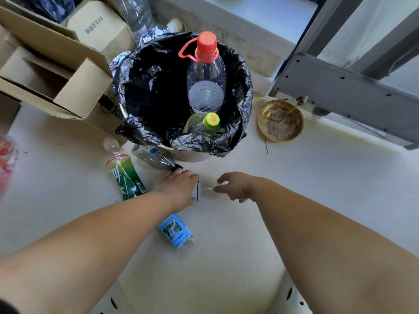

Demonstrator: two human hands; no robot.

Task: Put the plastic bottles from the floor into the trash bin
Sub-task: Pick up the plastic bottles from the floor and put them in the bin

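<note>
Both hands grip clear bottle lying between them.

Between your two hands lies a clear bottle of thin glossy plastic, and just left of that grip the green-labelled bottle and the dark-tinted bottle show the same slick sheen, with glossy printed film on the green one. Beyond your grip, the trash bin carries a crinkled, shiny black plastic liner. Far left sits matt, rough cardboard; right of the bin, a tarnished brass-coloured metal dish.
</note>
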